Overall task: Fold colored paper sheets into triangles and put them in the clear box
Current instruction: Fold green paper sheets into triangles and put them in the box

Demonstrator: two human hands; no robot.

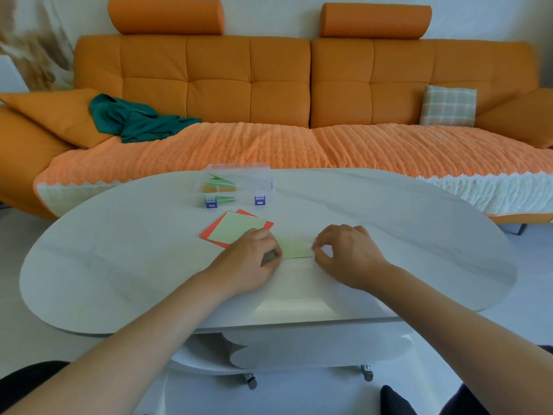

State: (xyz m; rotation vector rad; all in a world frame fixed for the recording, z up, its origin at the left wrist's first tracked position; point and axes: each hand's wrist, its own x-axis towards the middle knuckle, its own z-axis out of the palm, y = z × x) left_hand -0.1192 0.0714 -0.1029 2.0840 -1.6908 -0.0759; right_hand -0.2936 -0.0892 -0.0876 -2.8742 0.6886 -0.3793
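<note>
A light green paper sheet [294, 249] lies flat on the white table [119, 259] between my hands. My left hand [254, 259] has its fingers curled over the sheet's left end and hides it. My right hand [344, 253] pinches the sheet's right end with curled fingers. Just behind, a pale green sheet [236, 230] lies on a red sheet [209, 233]. Farther back stands the clear box [239, 187] with purple latches, its lid up, holding folded green and orange paper.
An orange sofa [269, 85] with a ribbed orange cover runs behind the table. A teal cloth [134, 121] and a checked cushion [449, 106] lie on it. The table's near edge is rounded, with a lower shelf on castors beneath.
</note>
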